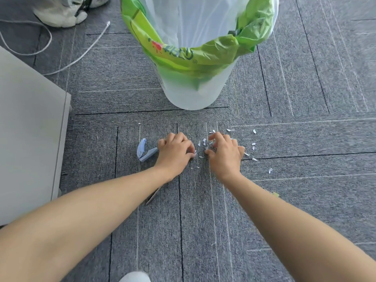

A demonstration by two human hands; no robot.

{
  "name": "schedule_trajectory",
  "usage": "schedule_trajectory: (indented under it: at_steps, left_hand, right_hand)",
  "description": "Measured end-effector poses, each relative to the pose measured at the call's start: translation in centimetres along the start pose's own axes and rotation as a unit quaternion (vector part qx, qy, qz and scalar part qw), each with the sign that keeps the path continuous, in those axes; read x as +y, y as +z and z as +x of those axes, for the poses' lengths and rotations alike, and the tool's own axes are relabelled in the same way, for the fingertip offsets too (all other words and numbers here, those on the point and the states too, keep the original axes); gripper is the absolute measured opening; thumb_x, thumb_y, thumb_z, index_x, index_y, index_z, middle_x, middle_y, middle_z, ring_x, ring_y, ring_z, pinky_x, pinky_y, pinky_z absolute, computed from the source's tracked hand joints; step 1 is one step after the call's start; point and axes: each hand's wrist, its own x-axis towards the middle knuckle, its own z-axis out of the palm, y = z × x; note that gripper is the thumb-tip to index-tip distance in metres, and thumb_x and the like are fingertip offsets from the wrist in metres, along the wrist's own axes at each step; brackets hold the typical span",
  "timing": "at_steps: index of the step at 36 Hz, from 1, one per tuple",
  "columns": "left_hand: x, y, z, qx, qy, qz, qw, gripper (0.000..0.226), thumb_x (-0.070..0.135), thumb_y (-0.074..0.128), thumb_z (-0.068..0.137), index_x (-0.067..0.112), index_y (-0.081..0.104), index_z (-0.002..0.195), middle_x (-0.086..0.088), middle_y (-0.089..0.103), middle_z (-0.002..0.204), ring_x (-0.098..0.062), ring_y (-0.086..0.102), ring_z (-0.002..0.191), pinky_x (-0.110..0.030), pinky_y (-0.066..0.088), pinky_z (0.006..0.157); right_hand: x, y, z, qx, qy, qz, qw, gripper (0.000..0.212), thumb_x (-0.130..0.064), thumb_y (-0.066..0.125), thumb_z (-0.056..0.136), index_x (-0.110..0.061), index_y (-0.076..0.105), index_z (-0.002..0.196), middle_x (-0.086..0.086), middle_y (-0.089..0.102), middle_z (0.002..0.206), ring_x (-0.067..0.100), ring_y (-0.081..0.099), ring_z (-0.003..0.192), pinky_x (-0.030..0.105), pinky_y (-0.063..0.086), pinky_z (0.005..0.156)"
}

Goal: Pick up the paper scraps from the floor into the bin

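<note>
Several small white paper scraps [253,148] lie scattered on the grey carpet, mostly between and to the right of my hands. My left hand [175,152] is down on the carpet with fingers curled, and a few scraps show at its fingertips. My right hand [223,153] is beside it, fingers curled and pinching scraps off the floor. The white bin [193,92], lined with a clear bag and a green plastic bag, stands upright just beyond my hands.
A small blue hole punch [143,150] lies left of my left hand. A grey cabinet [28,129] stands at the left. White cables [81,55] and someone's shoe [61,15] are at the back left. A thin metal item [153,197] lies under my left forearm.
</note>
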Motion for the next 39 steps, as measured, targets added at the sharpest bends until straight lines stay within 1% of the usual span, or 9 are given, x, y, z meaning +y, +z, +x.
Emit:
schedule_trajectory:
  at_steps: [6, 10, 13, 16, 22, 26, 28, 32, 39]
  left_hand:
    - [0.4, 0.0, 0.2, 0.006, -0.014, -0.012, 1.000, 0.014, 0.045, 0.066, 0.085, 0.035, 0.062, 0.093, 0.015, 0.048, 0.105, -0.013, 0.037, 0.112, -0.037, 0.025, 0.093]
    - [0.3, -0.1, 0.3, 0.017, -0.022, -0.021, 0.999, 0.023, 0.046, 0.069, 0.082, 0.038, 0.061, 0.102, 0.014, 0.048, 0.108, -0.012, 0.035, 0.110, -0.033, 0.024, 0.089]
    - [0.2, -0.1, 0.4, 0.016, -0.036, -0.044, 0.998, 0.020, 0.046, 0.072, 0.079, 0.039, 0.063, 0.095, 0.016, 0.045, 0.104, -0.011, 0.034, 0.107, -0.034, 0.025, 0.090]
    - [0.2, 0.1, 0.5, 0.016, -0.047, -0.055, 0.997, 0.015, 0.047, 0.073, 0.078, 0.038, 0.065, 0.087, 0.016, 0.046, 0.102, -0.011, 0.034, 0.105, -0.033, 0.025, 0.087]
    - [0.3, 0.1, 0.8, 0.022, -0.059, -0.054, 0.997, 0.012, 0.048, 0.071, 0.080, 0.037, 0.067, 0.084, 0.017, 0.045, 0.099, -0.010, 0.032, 0.102, -0.033, 0.022, 0.083]
    - [0.6, 0.1, 1.2, 0.022, -0.057, -0.035, 0.998, 0.012, 0.048, 0.068, 0.082, 0.037, 0.067, 0.085, 0.017, 0.045, 0.100, -0.012, 0.035, 0.106, -0.034, 0.025, 0.087]
    - [0.8, 0.0, 1.5, 0.028, -0.061, -0.036, 0.997, 0.011, 0.048, 0.068, 0.083, 0.037, 0.066, 0.085, 0.017, 0.045, 0.100, -0.013, 0.036, 0.107, -0.034, 0.024, 0.086]
    - [1.2, -0.4, 2.3, 0.028, -0.056, -0.036, 0.997, 0.011, 0.047, 0.070, 0.081, 0.037, 0.066, 0.085, 0.017, 0.043, 0.100, -0.013, 0.036, 0.108, -0.031, 0.020, 0.084]
    - [1.4, -0.9, 3.0, 0.029, -0.048, -0.041, 0.998, 0.019, 0.047, 0.073, 0.078, 0.039, 0.061, 0.091, 0.016, 0.045, 0.100, -0.012, 0.037, 0.107, -0.031, 0.021, 0.082]
  right_hand:
    - [-0.1, -0.2, 0.2, -0.006, -0.016, -0.027, 0.999, 0.031, -0.037, 0.068, 0.086, -0.042, 0.054, 0.113, -0.012, 0.056, 0.107, 0.015, 0.044, 0.103, 0.036, 0.027, 0.087]
    - [0.0, -0.7, 0.6, -0.018, -0.071, -0.060, 0.996, 0.034, -0.037, 0.067, 0.086, -0.044, 0.055, 0.117, -0.012, 0.054, 0.112, 0.016, 0.040, 0.109, 0.037, 0.027, 0.091]
    - [0.2, -1.4, 1.2, -0.034, -0.089, -0.072, 0.993, 0.034, -0.041, 0.068, 0.085, -0.044, 0.058, 0.117, -0.013, 0.055, 0.112, 0.017, 0.039, 0.110, 0.038, 0.027, 0.091]
    - [0.3, -1.6, 1.6, -0.042, -0.086, -0.064, 0.993, 0.035, -0.044, 0.069, 0.082, -0.045, 0.059, 0.116, -0.014, 0.054, 0.109, 0.015, 0.039, 0.108, 0.037, 0.026, 0.090]
    - [0.1, -1.3, 1.9, -0.031, -0.055, -0.037, 0.997, 0.027, -0.046, 0.069, 0.082, -0.045, 0.061, 0.109, -0.015, 0.054, 0.104, 0.013, 0.038, 0.104, 0.037, 0.026, 0.087]
    - [-0.1, -1.1, 2.1, -0.020, -0.045, -0.013, 0.999, 0.016, -0.043, 0.068, 0.084, -0.041, 0.065, 0.099, -0.014, 0.055, 0.103, 0.015, 0.040, 0.103, 0.037, 0.024, 0.087]
    - [-0.2, -1.1, 2.3, -0.014, -0.046, -0.019, 0.999, 0.012, -0.044, 0.068, 0.083, -0.039, 0.067, 0.094, -0.014, 0.055, 0.102, 0.016, 0.040, 0.102, 0.036, 0.022, 0.085]
    - [-0.1, -1.0, 2.6, -0.020, -0.047, -0.037, 0.998, 0.012, -0.046, 0.068, 0.083, -0.039, 0.068, 0.093, -0.015, 0.055, 0.102, 0.015, 0.039, 0.102, 0.035, 0.021, 0.083]
    - [-0.2, -1.2, 2.9, -0.030, -0.047, -0.046, 0.997, 0.012, -0.046, 0.068, 0.082, -0.040, 0.068, 0.093, -0.014, 0.053, 0.100, 0.015, 0.038, 0.102, 0.036, 0.022, 0.085]
